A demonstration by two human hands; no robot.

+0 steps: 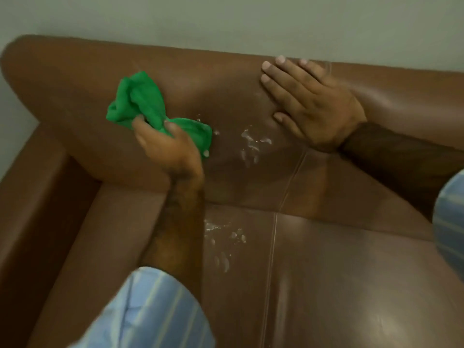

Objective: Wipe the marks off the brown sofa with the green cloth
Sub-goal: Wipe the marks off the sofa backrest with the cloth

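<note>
Gripping the bunched green cloth [148, 106], the left hand [170, 151] pressed it against the brown sofa [75, 79] backrest, just beside the white marks [251, 144]. The right hand [308, 106] lay flat, fingers spread — empty. Soft, light cloth — best held wadded mid-bundle.

A plain pale grey-green wall [226, 18] fills the space ahead of me, bare and evenly lit. It runs down the left side too, dimmer there.

Bunched green cloth [148, 104] against brown sofa [351, 272] backrest, beside whitish marks [251, 144]; more marks on seat.
</note>
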